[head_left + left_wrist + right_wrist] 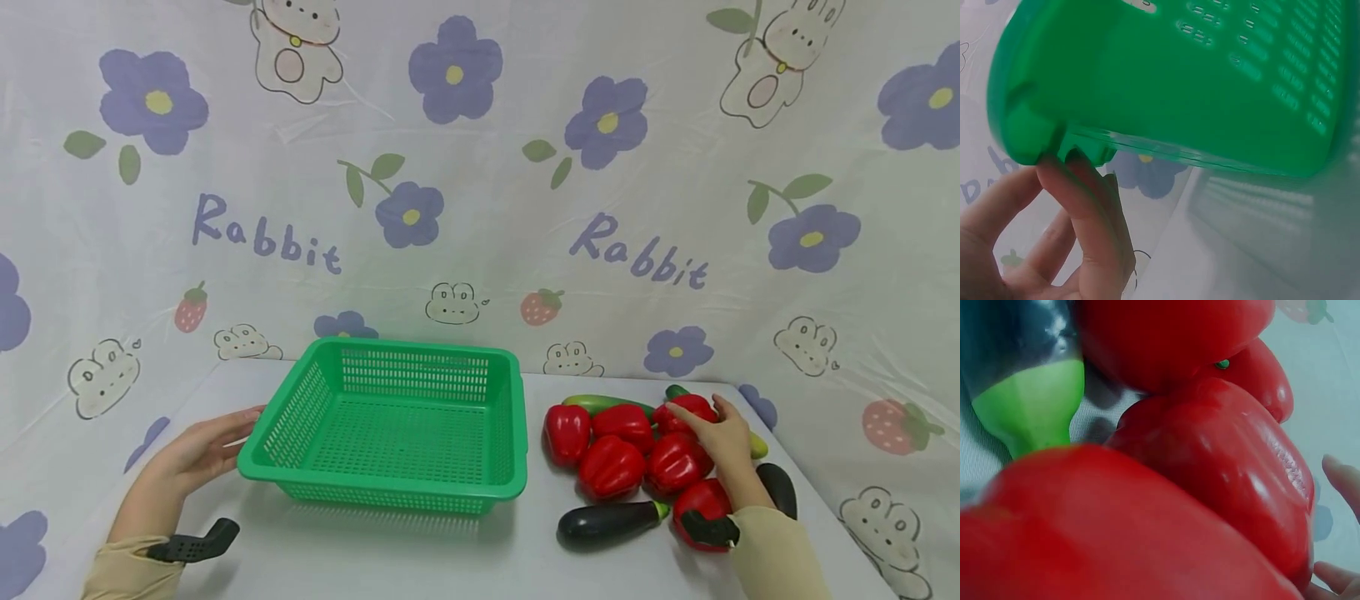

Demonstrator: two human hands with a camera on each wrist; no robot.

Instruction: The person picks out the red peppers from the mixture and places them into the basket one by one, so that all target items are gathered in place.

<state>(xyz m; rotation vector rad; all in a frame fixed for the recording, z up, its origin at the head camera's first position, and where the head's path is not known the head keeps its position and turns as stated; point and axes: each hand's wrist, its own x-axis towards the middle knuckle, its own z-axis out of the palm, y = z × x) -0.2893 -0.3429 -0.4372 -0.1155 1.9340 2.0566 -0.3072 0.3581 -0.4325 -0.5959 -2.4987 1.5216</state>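
A green plastic basket [401,492] stands at the left middle of the white table. At its left rim, my left hand [202,450] holds the edge with its fingertips; the left wrist view shows the fingers [1088,206] bent against the rim's underside. On the right side, my right hand [723,433] reaches over a cluster of shiny red bell peppers [611,467]. Its thumb and fingers are spread on either side of a bell pepper [693,406] at the back. In the right wrist view, fingertips [1342,478] show at the right edge, beside a bell pepper [1222,469].
A dark eggplant [607,523] lies in front of the peppers, another eggplant [777,490] by the right table edge. Behind the peppers lies a long green vegetable [600,403], partly hidden. A printed cloth [480,167] hangs behind the table.
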